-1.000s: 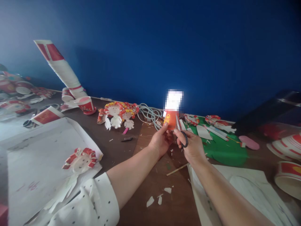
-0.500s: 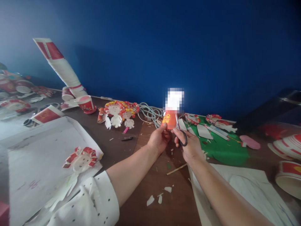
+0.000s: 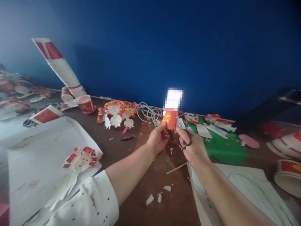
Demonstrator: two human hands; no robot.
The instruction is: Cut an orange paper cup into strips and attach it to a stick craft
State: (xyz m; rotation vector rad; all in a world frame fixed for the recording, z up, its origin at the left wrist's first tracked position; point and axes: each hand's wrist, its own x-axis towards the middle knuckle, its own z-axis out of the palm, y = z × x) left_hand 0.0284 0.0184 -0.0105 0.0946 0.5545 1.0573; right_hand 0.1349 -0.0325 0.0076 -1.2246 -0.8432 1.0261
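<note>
My left hand (image 3: pixel 160 137) pinches an orange-red paper piece (image 3: pixel 171 120) with yellow markings, thumb in front, over the brown table. A pixelated white patch covers whatever lies above it. My right hand (image 3: pixel 194 146) is closed around black-handled scissors (image 3: pixel 185 139). The scissor blades point up along the right edge of the orange-red paper piece; whether they touch it I cannot tell. Small white paper scraps (image 3: pixel 150 199) lie on the table below my hands.
Paper dolls (image 3: pixel 115 113) with red-and-yellow rims and a coiled cable (image 3: pixel 150 113) lie near the blue wall. A leaning cup stack (image 3: pixel 63 73) stands left. Right are a green sheet (image 3: pixel 225 152) and paper cups (image 3: pixel 288 177); a thin stick (image 3: pixel 176 168) lies centrally.
My right hand and the scissors have shifted slightly right and down, and the handle loop shows more. My left hand still holds the orange-red paper piece in nearly the same place.
</note>
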